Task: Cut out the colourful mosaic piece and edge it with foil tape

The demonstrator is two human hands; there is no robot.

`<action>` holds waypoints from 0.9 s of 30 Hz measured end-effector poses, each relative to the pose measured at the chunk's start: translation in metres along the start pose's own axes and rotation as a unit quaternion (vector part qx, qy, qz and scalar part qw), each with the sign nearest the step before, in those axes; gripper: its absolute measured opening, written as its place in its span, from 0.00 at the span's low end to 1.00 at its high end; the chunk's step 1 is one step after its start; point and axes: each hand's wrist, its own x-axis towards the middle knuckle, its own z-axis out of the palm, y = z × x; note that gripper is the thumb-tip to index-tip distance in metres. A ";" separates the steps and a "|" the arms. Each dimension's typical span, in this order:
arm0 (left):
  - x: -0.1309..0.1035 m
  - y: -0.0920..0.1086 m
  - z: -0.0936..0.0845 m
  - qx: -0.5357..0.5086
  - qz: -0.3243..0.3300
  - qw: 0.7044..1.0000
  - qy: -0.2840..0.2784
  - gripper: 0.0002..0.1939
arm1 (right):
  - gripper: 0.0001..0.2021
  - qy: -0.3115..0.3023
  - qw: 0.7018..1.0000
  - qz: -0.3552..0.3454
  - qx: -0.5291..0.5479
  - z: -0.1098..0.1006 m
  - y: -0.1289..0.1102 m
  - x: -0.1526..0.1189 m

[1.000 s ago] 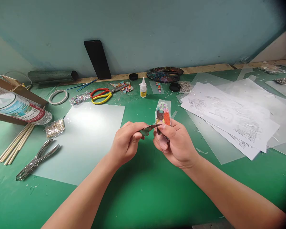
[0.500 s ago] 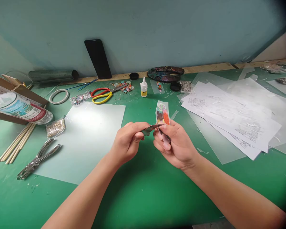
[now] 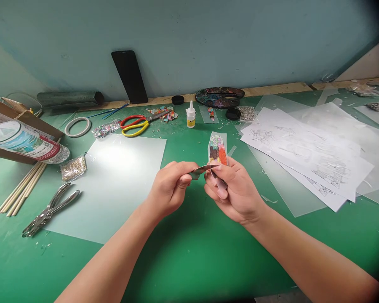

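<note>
My left hand (image 3: 170,185) is closed, pinching one end of a thin, dark and greenish cut-out piece (image 3: 202,170) between thumb and forefinger. The thumb and fingers of my right hand (image 3: 236,187) close on the other end of it, so the piece bridges both hands. A narrow curled pinkish strip (image 3: 220,182) hangs among my right fingers. Behind them a coloured drawing cut-out (image 3: 218,150) with a clear margin rises upright in view; its lower end is hidden by my right hand. Beyond the hands stands a white glue-like bottle (image 3: 190,115) with a pointed nozzle.
Red-and-yellow-handled scissors (image 3: 142,123) lie back left, by coloured scraps (image 3: 169,114). A metal hole punch (image 3: 49,212) rests by a translucent sheet (image 3: 123,185). Left are a clear container (image 3: 28,141) and wooden sticks (image 3: 20,189); right, sketched papers (image 3: 306,147). A phone (image 3: 130,78) leans on the wall.
The coloured drawing cut-out has shifted slightly right, along with a small movement of my right hand. Both hands keep their hold on the thin piece.
</note>
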 end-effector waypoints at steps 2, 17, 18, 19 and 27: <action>0.000 0.000 0.000 -0.002 -0.003 1.000 -0.001 0.20 | 0.16 0.001 1.000 -0.002 -0.002 0.000 0.000 0.000; 0.000 0.001 -0.001 -0.007 -0.026 0.999 -0.018 0.21 | 0.16 0.019 0.998 -0.031 -0.044 0.000 -0.001 0.000; -0.001 0.000 -0.001 -0.022 -0.033 0.999 -0.016 0.21 | 0.16 0.024 0.997 -0.042 -0.054 0.000 0.000 0.001; -0.001 0.000 -0.002 -0.047 -0.041 0.998 -0.008 0.20 | 0.16 0.032 0.996 -0.055 -0.066 0.000 0.000 0.001; 0.001 0.019 -0.003 -0.243 -0.276 0.929 0.034 0.20 | 0.17 0.050 0.979 -0.102 -0.168 -0.007 0.007 -0.004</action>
